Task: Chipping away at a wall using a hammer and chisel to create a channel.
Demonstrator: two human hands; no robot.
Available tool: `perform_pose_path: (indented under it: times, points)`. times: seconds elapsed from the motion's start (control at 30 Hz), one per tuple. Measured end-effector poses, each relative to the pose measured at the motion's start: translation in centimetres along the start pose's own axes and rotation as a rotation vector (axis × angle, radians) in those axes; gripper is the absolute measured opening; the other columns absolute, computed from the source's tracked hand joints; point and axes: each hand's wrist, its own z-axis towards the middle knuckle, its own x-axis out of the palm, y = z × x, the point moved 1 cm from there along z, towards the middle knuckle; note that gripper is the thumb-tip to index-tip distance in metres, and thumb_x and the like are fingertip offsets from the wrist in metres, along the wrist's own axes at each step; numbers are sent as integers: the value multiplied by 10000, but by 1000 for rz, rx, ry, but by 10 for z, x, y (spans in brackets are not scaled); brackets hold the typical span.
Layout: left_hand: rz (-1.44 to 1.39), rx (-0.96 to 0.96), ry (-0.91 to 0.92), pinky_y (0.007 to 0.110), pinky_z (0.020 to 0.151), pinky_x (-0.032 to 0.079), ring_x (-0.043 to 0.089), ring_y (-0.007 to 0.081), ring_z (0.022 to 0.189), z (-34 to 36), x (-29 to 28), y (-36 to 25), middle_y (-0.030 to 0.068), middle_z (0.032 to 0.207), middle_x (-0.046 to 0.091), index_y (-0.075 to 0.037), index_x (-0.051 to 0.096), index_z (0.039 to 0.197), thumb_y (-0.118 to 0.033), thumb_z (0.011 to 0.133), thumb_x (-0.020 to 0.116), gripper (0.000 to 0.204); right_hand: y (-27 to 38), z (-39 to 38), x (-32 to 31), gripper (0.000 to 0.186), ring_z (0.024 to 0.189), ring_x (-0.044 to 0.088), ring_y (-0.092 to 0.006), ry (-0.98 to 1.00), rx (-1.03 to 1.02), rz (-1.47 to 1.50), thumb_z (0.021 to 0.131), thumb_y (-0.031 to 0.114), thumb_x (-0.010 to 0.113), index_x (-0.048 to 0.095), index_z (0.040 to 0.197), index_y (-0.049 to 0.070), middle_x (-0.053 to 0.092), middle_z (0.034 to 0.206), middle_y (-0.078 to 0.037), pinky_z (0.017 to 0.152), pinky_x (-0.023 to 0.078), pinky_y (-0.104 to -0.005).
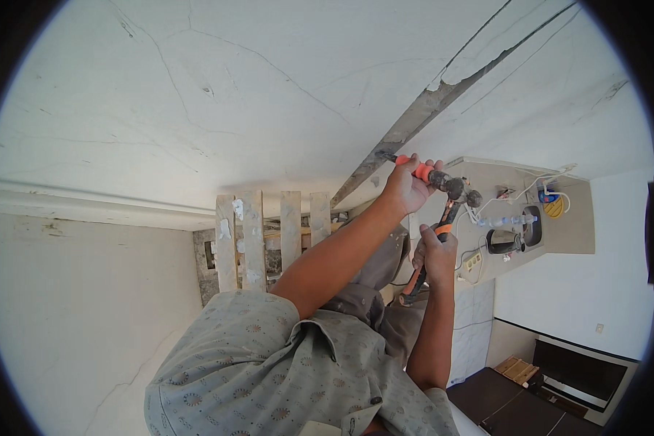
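My left hand [410, 187] is closed around a red-and-black gripped chisel [420, 168], its tip in a long, chipped groove [407, 127] cut diagonally across the white cracked wall [254, 102]. My right hand [434, 256] grips the black-and-orange handle of a hammer [450, 211]. The dusty hammer head is at or very close to the chisel's struck end, just right of my left hand.
A slatted wooden platform [291, 225] is below the wall. A pale counter [570, 232] at the right holds cables, a plastic bottle [509, 221], a power strip [472, 261] and small items. A dark brown surface [509, 410] lies at the lower right.
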Motion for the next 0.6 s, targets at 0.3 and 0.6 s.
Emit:
perform_pose_path:
  times: [0.3, 0.6]
  points:
    - [-16, -25, -78, 415, 802, 520, 581, 246, 943, -9, -16, -2, 93, 987, 504, -91, 453, 996, -188, 967, 490, 108, 38, -55, -28, 208, 418, 365, -91, -64, -311, 108, 911, 180, 585, 451, 827, 44, 391, 547, -5, 390, 334, -250]
    - [-106, 27, -123, 440, 849, 509, 583, 253, 958, -3, 7, -10, 95, 1005, 502, -96, 448, 999, -216, 974, 478, 127, 2, 0, 14, 196, 428, 410, -98, -66, -269, 116, 920, 147, 547, 460, 786, 33, 430, 545, -20, 402, 346, -252]
